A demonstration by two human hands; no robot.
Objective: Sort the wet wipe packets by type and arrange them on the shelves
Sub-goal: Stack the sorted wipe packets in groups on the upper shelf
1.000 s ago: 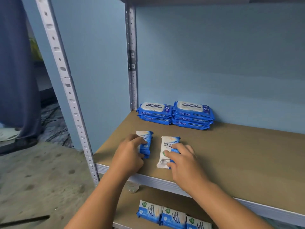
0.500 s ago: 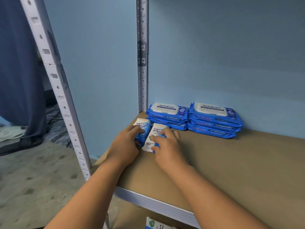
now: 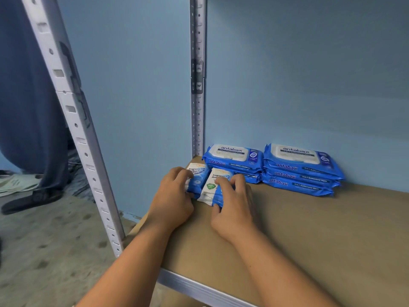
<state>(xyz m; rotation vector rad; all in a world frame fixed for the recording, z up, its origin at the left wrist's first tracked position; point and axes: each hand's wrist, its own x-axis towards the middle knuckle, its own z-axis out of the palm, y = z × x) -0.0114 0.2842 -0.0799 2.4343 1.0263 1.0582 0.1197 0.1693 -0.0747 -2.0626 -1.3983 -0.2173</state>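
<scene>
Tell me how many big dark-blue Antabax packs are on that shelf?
5: a left stack of two and a right stack of three, against the blue wall. The right hand partly covers the lower left pack.

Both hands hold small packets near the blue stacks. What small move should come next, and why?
Probably let go: the left hand and right hand grip the small packets, which lie side by side on the shelf, in front of the left antabax stack.
</scene>
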